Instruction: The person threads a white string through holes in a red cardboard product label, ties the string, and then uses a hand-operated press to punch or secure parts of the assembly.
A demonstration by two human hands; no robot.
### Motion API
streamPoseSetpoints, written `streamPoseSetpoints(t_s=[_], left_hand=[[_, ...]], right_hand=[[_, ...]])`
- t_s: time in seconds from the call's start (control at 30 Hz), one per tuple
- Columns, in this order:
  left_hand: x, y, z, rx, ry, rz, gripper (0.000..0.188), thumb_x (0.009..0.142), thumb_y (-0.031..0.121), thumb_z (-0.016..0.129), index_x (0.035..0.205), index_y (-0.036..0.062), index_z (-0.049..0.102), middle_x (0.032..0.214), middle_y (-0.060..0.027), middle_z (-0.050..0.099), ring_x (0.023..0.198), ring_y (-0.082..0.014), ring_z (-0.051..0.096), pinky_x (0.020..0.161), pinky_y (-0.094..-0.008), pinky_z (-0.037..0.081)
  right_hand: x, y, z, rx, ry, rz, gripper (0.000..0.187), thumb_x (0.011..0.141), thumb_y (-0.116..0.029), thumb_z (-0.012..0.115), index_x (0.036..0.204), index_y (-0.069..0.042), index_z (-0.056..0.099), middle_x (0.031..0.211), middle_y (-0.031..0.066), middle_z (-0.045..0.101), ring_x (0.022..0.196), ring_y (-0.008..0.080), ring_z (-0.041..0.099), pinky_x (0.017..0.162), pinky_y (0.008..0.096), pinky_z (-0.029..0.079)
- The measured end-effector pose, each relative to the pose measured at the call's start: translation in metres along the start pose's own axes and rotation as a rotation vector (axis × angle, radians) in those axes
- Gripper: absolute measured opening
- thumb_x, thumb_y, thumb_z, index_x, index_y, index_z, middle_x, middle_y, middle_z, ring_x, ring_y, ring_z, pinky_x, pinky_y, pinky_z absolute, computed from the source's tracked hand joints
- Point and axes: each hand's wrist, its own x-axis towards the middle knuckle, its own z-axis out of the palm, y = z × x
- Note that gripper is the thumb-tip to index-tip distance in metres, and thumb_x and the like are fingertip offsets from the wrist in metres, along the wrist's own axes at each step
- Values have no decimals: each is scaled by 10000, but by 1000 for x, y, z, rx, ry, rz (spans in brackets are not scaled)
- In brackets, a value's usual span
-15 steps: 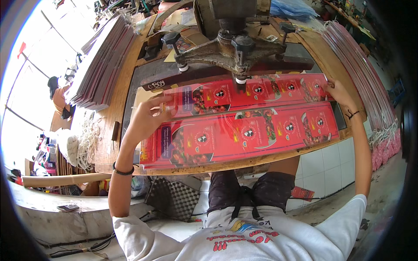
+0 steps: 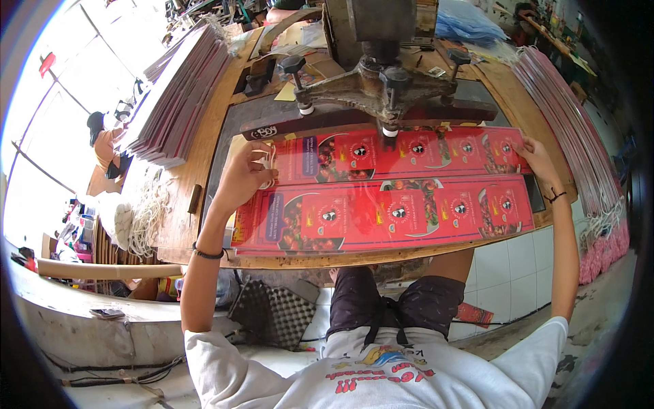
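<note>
Two long, glossy red printed sheets lie one behind the other on the table. The far sheet [image 2: 398, 155] reaches under the front of a metal press head [image 2: 381, 88]; the near sheet [image 2: 381, 213] lies along the front edge. My left hand [image 2: 244, 178] has its fingers bent and closed on the far sheet's left end, where a pale loop shows by the fingertips. At the opposite end my right hand [image 2: 539, 162] pinches the corner, thumb on top. Both sheets lie nearly flat and reflect light.
Tall stacks of folded, corded pieces flank me on the left [image 2: 180, 102] and right [image 2: 569, 129]. The press has black knobs [image 2: 291, 65] on its arms. A wooden table edge [image 2: 340, 264] runs before my legs. Another person [image 2: 105, 146] is at the far left.
The view has tilted slightly, shifting the scene rightward. My left hand has moved a little away from me along the far sheet's left end. My right hand stays at its right end.
</note>
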Motion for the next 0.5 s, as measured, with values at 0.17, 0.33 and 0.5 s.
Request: streamPoseSetpoints(t_s=[0.17, 0.33, 0.5], left_hand=[[-4, -13, -2, 55, 9, 55, 310, 830, 9, 642, 1117, 41, 528, 937, -97, 593, 706, -139, 599, 624, -292, 477], [-13, 5, 16, 442, 83, -4, 182, 885, 66, 588, 1066, 52, 578, 737, -59, 568, 668, -114, 516, 632, -285, 422], [-22, 4, 19, 429, 119, 97, 193, 882, 60, 571, 1075, 55, 579, 763, -90, 548, 628, -164, 502, 618, -319, 408]], right_hand=[[-2, -6, 15, 14, 24, -129, 498, 932, -283, 640, 1269, 65, 526, 1132, 104, 641, 975, 115, 604, 842, 273, 496], [0, 13, 4, -32, -13, -40, 446, 960, -238, 589, 1266, 76, 513, 1111, 99, 639, 979, 110, 582, 824, 258, 482], [-6, -8, 19, -120, 32, -28, 455, 969, -233, 566, 1278, 91, 487, 1148, 112, 620, 998, 127, 580, 840, 278, 482]])
